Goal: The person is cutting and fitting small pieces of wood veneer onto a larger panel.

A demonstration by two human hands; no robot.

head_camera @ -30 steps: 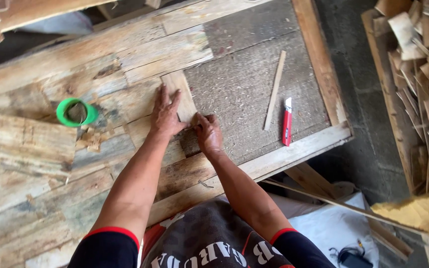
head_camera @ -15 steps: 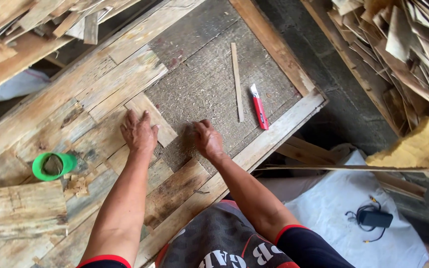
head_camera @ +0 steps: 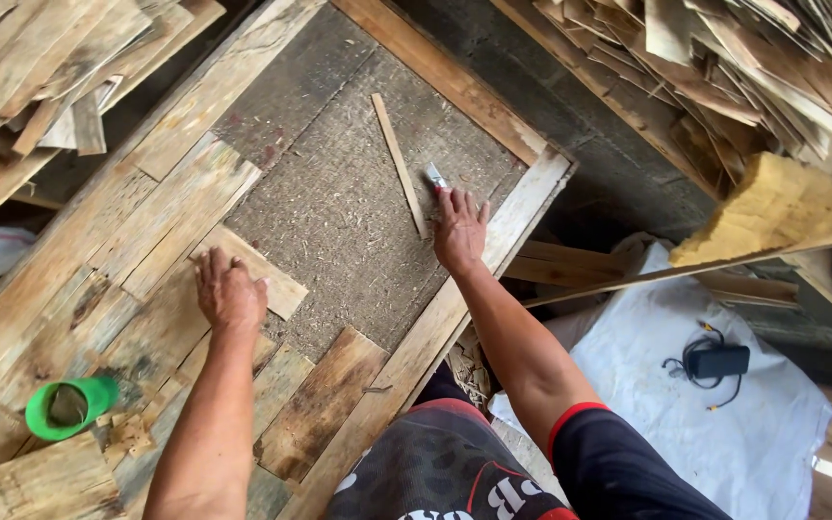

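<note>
My left hand point(head_camera: 230, 291) lies flat, fingers spread, on a pale rectangular veneer piece point(head_camera: 276, 281) at the edge of the laid wood pieces. My right hand point(head_camera: 459, 227) is stretched out over a utility knife point(head_camera: 434, 176). Only the knife's metal tip shows beyond my fingertips, and my fingers are straight and apart on top of it. A thin wooden strip point(head_camera: 398, 161) lies just left of that hand on the rough grey board point(head_camera: 339, 207) inside a wooden frame point(head_camera: 435, 318).
A green tape roll point(head_camera: 69, 407) sits at the lower left on the veneer patchwork. Stacks of wood scraps point(head_camera: 743, 67) fill the upper right, with more at the upper left. A black charger with its cable point(head_camera: 715, 362) lies on a white sheet point(head_camera: 724, 424).
My right hand has left the veneer piece and moved right, onto the knife. My left hand stays on the veneer piece. The view has turned and shifted.
</note>
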